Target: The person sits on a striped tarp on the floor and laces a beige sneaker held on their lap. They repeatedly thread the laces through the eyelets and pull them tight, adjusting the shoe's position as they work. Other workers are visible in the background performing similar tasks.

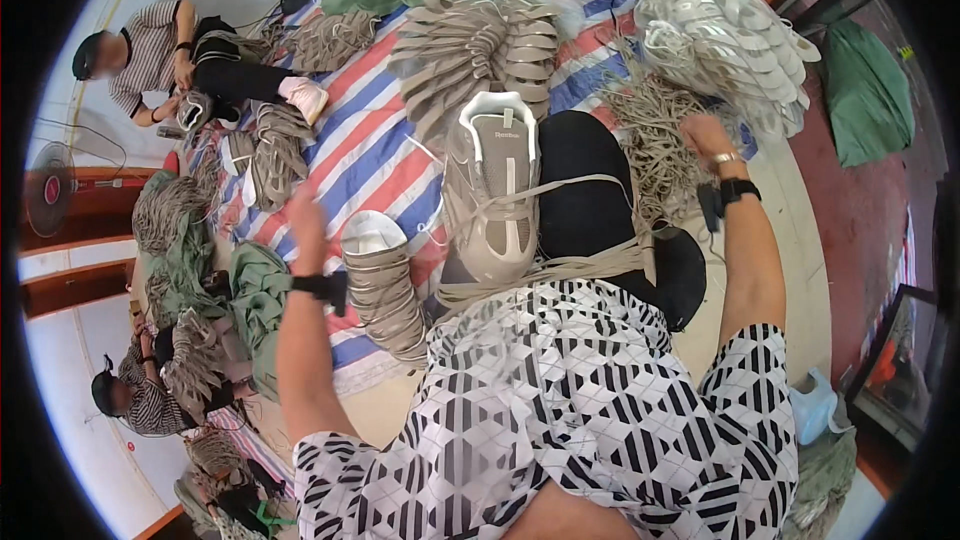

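A taupe shoe upper [492, 195] with a white collar rests on my lap, toe toward me. A beige lace runs across its front, and more beige laces [610, 265] lie over my black-clad thigh. My left hand [308, 223] is raised left of the shoe upper, smeared by motion, so its fingers cannot be made out. Near it stands a column of nested taupe uppers [382, 285]. Out to the right, my right hand [706, 136] is closed beside a tangled heap of beige laces [655, 155]; what it holds, if anything, is hidden.
A fanned pile of uppers [478, 50] lies ahead on a striped tarp [372, 155]. Plastic-wrapped uppers [725, 45] sit at far right, near a green sack [865, 95]. Two people [150, 60] [150, 380] work at the left, near a fan [50, 190].
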A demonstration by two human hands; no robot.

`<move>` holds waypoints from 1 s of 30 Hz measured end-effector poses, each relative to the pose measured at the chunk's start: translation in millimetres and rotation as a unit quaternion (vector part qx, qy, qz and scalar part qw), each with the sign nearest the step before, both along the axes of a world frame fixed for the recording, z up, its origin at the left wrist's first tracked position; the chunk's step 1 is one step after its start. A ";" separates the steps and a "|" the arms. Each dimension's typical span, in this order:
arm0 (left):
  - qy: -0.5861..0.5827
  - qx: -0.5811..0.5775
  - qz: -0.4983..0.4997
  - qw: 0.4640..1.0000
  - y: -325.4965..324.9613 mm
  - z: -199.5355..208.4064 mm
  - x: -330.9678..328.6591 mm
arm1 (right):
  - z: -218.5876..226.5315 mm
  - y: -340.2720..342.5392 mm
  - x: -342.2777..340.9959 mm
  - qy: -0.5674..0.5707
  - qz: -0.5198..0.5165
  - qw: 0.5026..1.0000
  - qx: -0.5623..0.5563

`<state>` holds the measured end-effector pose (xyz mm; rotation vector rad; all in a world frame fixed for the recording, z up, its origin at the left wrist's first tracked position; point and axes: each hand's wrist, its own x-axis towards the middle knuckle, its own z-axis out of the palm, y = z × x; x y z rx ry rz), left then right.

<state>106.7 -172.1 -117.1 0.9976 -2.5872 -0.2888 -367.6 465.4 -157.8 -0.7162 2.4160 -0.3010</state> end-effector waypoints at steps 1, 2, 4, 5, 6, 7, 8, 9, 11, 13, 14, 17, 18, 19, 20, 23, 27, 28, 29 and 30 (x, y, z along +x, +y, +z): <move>0.028 -0.018 -0.146 0.989 81.0 6.3 -50.4 | 41.8 -47.0 22.4 -0.106 -0.179 0.921 -0.330; 0.015 0.009 -0.194 0.981 132.6 30.9 -79.2 | 79.6 -77.1 21.7 -0.182 -0.200 0.908 -0.319; 0.080 0.166 -0.205 0.961 215.5 66.2 -118.5 | 139.0 -134.3 42.3 -0.176 -0.150 0.881 -0.412; 0.109 0.312 -0.170 0.928 244.1 83.4 -127.0 | 160.6 -153.8 58.0 -0.187 -0.144 0.854 -0.463; 0.128 0.293 -0.181 0.930 260.6 91.6 -129.7 | 176.2 -168.9 74.6 -0.214 -0.104 0.856 -0.459; 0.146 0.276 -0.194 0.930 274.7 96.2 -132.6 | 188.8 -177.8 87.3 -0.238 -0.068 0.857 -0.452; 0.165 0.262 -0.207 0.928 284.3 98.6 -132.8 | 205.7 -183.7 92.4 -0.234 -0.058 0.850 -0.469; 0.159 0.291 -0.188 0.924 287.9 97.5 -129.9 | 221.7 -182.8 94.4 -0.226 -0.052 0.846 -0.481; 0.143 0.358 -0.159 0.909 286.6 91.7 -117.6 | 227.2 -158.2 81.8 -0.324 -0.116 0.722 -0.600; 0.052 0.356 -0.184 0.915 282.9 94.6 -107.8 | 221.9 -121.6 31.5 -0.476 -0.213 0.397 -0.755; 0.034 0.357 -0.206 0.910 283.5 96.5 -105.2 | 208.5 -93.4 6.0 -0.562 -0.240 0.235 -0.756; 0.036 0.428 -0.184 0.884 282.9 84.9 -96.1 | 218.3 -71.5 10.4 -0.513 -0.310 0.241 -0.763; 0.055 0.464 -0.175 0.867 280.2 84.6 -94.1 | 223.2 -72.0 18.1 -0.505 -0.321 0.262 -0.757; 0.081 0.454 -0.171 0.871 282.4 82.7 -95.6 | 224.5 -69.0 20.8 -0.507 -0.327 0.267 -0.752; 0.108 0.443 -0.165 0.874 284.6 81.3 -98.9 | 225.4 -66.8 22.6 -0.510 -0.333 0.272 -0.745; 0.166 0.446 -0.148 0.867 286.7 83.0 -103.3 | 222.4 -72.6 26.7 -0.520 -0.321 0.281 -0.740; 0.197 0.473 -0.097 0.853 285.4 91.2 -98.9 | 218.9 -122.5 26.6 -0.513 -0.372 0.336 -0.696; 0.198 0.485 -0.095 0.847 282.7 92.7 -103.8 | 208.3 -134.0 12.9 -0.502 -0.338 0.402 -0.688; 0.195 0.492 -0.090 0.844 283.3 86.5 -105.3 | 199.7 -145.3 -0.6 -0.456 -0.369 0.424 -0.690; 0.185 0.493 -0.097 0.845 284.2 89.4 -111.3 | 191.2 -155.1 -19.2 -0.407 -0.397 0.436 -0.698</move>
